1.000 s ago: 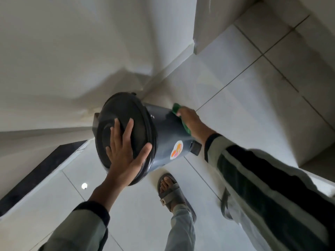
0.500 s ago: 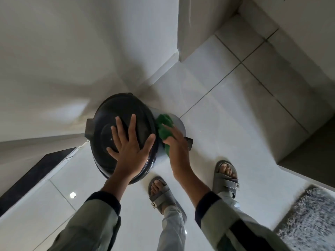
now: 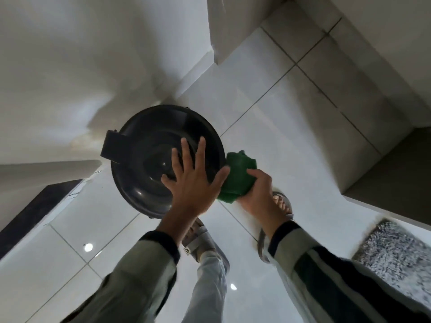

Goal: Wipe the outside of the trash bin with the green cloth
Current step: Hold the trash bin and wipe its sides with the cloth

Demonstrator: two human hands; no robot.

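White tiled floor [image 3: 291, 127] under everything, meeting a pale wall [image 3: 70, 54] at the left. Grey shaggy rug [image 3: 396, 255] at the lower right. Dark round trash bin [image 3: 149, 157] on the floor near the wall, seen from above, lid shut. Left hand [image 3: 193, 180] flat on the lid, fingers spread open. Right hand [image 3: 256, 192] closed around the bunched green cloth [image 3: 238, 176], pressed against the bin's right side. Two grey sandals [image 3: 198, 241] just below the bin.

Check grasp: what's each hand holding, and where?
Right hand grips the bunched green cloth at its near end. Left hand holds nothing; it lies flat, fingers spread, on the bin lid.
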